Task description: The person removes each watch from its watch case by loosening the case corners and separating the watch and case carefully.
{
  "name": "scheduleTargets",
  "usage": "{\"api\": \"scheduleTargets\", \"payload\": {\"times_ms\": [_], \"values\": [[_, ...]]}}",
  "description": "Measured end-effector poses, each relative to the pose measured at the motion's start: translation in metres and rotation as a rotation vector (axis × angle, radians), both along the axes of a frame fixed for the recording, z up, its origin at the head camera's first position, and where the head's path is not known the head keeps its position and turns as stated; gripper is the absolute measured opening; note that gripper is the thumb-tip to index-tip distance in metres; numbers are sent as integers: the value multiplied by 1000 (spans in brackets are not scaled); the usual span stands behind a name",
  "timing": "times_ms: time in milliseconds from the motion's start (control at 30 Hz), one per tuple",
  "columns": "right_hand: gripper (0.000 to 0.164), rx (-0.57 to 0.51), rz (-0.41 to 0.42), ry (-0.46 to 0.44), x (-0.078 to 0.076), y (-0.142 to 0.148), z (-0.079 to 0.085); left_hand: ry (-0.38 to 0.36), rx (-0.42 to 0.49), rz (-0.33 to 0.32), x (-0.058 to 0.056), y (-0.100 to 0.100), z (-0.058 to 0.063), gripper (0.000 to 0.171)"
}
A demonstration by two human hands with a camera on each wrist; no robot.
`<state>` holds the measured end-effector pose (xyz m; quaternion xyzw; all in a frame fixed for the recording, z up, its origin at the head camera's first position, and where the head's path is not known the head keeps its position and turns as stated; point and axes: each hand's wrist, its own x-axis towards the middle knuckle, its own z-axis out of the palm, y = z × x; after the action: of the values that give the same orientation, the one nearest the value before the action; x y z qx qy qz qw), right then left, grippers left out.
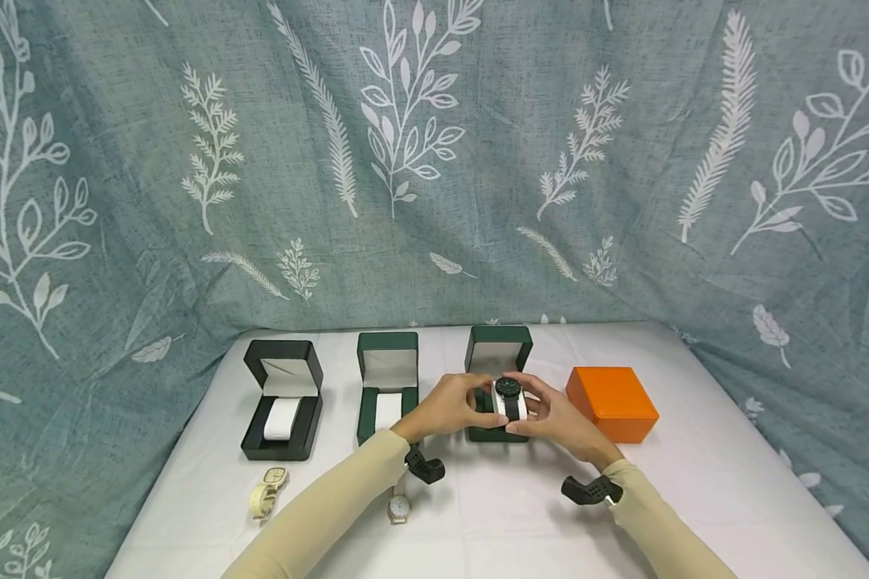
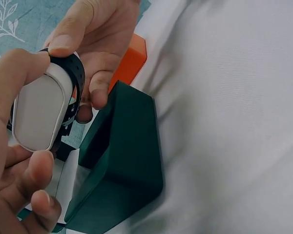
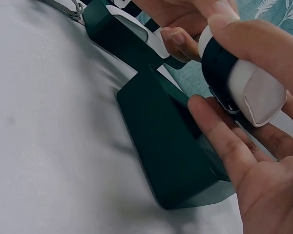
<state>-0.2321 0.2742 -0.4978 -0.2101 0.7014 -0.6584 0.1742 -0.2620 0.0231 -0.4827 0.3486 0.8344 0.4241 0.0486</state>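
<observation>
A black watch [image 1: 508, 388] is wrapped round a white watch cushion [image 2: 38, 114], its dark strap [image 3: 216, 61] circling the middle. My left hand [image 1: 449, 404] pinches one end of the cushion between thumb and fingers. From the other side my right hand [image 1: 561, 420] grips it too, thumb on the near edge and fingers behind. Both hands hold it raised over an open dark green watch box [image 1: 500, 338], whose lid stands up at the back. The hands and cushion hide much of the box's inside.
Left of the hands stand another open green box [image 1: 388, 347] and an open black box [image 1: 282, 354], each with a white cushion. A closed orange box [image 1: 611, 402] sits at the right. Gold-toned watches [image 1: 264, 500] and a round-dial watch [image 1: 399, 508] lie in front on the white cloth [image 1: 492, 531].
</observation>
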Motion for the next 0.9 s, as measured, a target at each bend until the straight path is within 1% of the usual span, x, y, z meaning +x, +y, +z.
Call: {"api": "scheduleTargets", "payload": {"times_ms": [167, 333, 533, 733, 900], "values": [[93, -4, -5, -8, 1, -6, 1, -15, 16, -8, 0, -1, 0, 74], [89, 12, -23, -1, 0, -7, -1, -14, 8, -6, 0, -1, 0, 75], [85, 5, -16, 22, -3, -4, -4, -5, -8, 0, -1, 0, 1, 75], [83, 18, -28, 31, -3, -4, -4, 22, -21, -12, -1, -1, 4, 73], [82, 33, -34, 27, -1, -2, -3, 34, -30, -5, -1, -3, 3, 74]]}}
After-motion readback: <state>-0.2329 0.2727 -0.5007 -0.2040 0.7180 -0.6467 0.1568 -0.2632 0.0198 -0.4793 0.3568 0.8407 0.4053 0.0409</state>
